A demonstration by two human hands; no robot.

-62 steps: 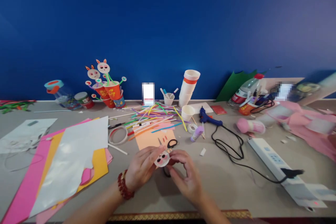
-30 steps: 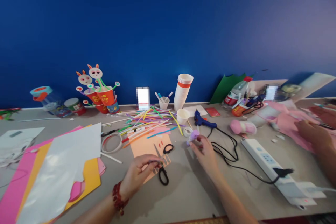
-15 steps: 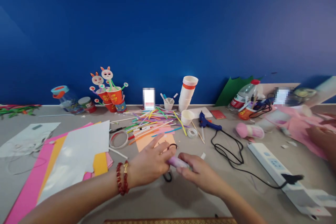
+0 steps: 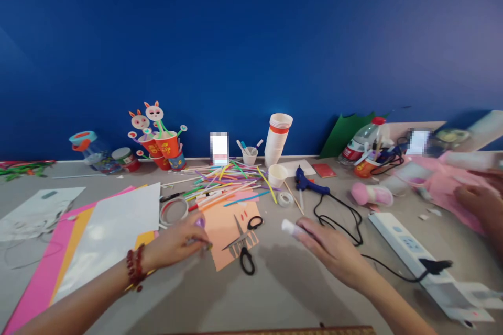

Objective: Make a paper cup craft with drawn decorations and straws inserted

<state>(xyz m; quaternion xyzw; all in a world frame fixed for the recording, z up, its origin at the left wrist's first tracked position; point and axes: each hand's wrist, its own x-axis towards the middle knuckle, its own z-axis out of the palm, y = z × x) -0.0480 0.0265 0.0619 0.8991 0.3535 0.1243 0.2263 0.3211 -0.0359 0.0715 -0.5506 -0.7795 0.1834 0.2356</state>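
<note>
My right hand (image 4: 334, 252) is wrapped around a glue stick (image 4: 291, 228), whose white end points up and left. In my left hand (image 4: 178, 241) a purple cap (image 4: 200, 223) shows by the curled fingers. Something small and dark is at the fingertips, too blurred to name. Between the hands lie open scissors (image 4: 244, 241) with black handles, resting over an orange paper sheet (image 4: 220, 243). Small cut paper pieces and red marks show near the blades.
Behind lie many coloured pipe cleaners (image 4: 231, 180), a tape roll (image 4: 174, 211), and stacked paper cups (image 4: 278, 141). A blue glue gun (image 4: 310, 184) and a power strip (image 4: 408, 251) stand right. Coloured sheets (image 4: 118, 225) lie left. Another person's hand (image 4: 477, 204) touches pink material (image 4: 442, 183).
My hands have moved apart, left hand leftward, right hand rightward. The purple cap has come off the glue stick and stays with my left hand. The scissors are uncovered.
</note>
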